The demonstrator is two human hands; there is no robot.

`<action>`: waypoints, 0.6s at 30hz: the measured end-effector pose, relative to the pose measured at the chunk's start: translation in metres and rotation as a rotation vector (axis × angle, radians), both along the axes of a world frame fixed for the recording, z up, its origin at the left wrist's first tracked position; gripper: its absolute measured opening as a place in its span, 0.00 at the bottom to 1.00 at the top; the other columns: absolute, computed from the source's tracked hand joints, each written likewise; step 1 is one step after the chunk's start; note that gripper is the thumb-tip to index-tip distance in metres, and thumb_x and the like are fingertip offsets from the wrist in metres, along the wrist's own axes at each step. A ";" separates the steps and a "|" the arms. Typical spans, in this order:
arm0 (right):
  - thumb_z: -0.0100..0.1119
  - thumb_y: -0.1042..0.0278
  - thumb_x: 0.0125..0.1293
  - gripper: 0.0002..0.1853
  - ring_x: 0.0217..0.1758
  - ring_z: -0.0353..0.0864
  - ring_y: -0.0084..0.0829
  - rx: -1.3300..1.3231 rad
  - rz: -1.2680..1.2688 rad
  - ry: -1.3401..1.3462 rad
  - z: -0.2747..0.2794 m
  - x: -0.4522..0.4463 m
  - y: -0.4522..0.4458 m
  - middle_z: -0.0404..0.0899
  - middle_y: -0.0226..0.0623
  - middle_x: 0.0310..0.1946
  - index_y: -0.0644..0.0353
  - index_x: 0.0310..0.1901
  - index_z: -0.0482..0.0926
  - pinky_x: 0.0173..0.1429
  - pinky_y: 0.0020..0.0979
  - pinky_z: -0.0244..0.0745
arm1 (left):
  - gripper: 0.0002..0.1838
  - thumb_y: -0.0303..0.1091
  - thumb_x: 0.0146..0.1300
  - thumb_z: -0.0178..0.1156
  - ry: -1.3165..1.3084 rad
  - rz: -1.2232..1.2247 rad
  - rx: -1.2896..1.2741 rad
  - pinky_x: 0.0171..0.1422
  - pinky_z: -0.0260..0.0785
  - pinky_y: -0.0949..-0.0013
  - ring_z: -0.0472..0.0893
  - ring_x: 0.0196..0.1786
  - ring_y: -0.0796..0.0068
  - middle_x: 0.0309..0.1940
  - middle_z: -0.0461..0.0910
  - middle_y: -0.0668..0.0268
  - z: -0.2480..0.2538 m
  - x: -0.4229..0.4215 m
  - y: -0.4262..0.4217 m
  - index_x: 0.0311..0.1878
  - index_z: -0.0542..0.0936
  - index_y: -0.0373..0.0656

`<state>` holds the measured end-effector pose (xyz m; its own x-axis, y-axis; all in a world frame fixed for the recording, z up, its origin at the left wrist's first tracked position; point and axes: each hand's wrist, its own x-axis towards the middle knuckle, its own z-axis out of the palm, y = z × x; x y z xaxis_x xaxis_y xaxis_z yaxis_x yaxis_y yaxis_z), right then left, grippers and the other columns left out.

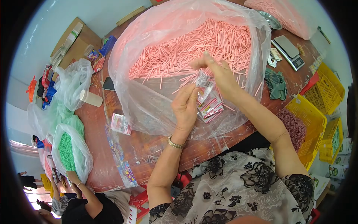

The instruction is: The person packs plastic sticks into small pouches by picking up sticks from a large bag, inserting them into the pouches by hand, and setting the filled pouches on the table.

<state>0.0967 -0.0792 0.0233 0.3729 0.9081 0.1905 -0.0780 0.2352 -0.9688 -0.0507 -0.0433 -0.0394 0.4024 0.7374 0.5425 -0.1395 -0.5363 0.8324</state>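
A large clear plastic bag [149, 108] lies open on the table, with a heap of thin pink sticks [209, 41] spread inside it. My left hand [185, 102] is closed on a small clear packet [204, 84] with a red-and-white striped edge, held upright over the bag. My right hand [220, 74] is at the top of that packet, fingers bent; what its fingertips hold, if anything, is hidden. Just below the hands, several striped packets [210, 109] lie in a stack. Another packet [121, 124] rests on the table to the left.
On the left of the red-brown table [100, 149] are a white cup [91, 98] and a bag of green sticks [69, 149], with a co-worker's hand [72, 177] at it. A scale [289, 52], green cloth [276, 84] and yellow crates [305, 123] are on the right.
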 end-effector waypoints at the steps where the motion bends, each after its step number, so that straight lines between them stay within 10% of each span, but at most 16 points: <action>1: 0.47 0.47 0.77 0.27 0.53 0.78 0.29 -0.024 0.062 -0.012 -0.004 0.001 -0.002 0.84 0.41 0.45 0.69 0.47 0.83 0.62 0.33 0.70 | 0.09 0.24 0.68 0.61 -0.011 0.020 0.016 0.46 0.69 0.76 0.77 0.39 0.81 0.39 0.84 0.67 0.000 0.000 -0.001 0.49 0.85 0.36; 8: 0.66 0.55 0.65 0.26 0.51 0.80 0.33 -0.047 0.002 -0.642 -0.001 0.030 -0.019 0.81 0.45 0.46 0.71 0.55 0.77 0.57 0.35 0.75 | 0.10 0.25 0.69 0.61 -0.079 0.105 -0.144 0.47 0.70 0.76 0.77 0.42 0.82 0.42 0.84 0.67 0.002 -0.001 0.003 0.51 0.84 0.35; 13: 0.63 0.70 0.66 0.10 0.37 0.76 0.15 -0.044 0.086 -0.403 -0.007 0.033 -0.024 0.80 0.26 0.35 0.65 0.46 0.81 0.41 0.21 0.73 | 0.11 0.22 0.68 0.60 -0.270 -0.121 -0.460 0.48 0.72 0.72 0.80 0.45 0.77 0.41 0.84 0.64 0.014 0.008 -0.011 0.51 0.83 0.35; 18: 0.60 0.74 0.67 0.04 0.32 0.73 0.13 0.042 0.064 -0.185 -0.007 0.034 -0.042 0.78 0.24 0.29 0.62 0.41 0.80 0.36 0.21 0.71 | 0.08 0.24 0.61 0.65 0.146 -0.125 -0.263 0.44 0.72 0.69 0.80 0.40 0.76 0.33 0.82 0.64 0.025 0.003 -0.020 0.44 0.86 0.36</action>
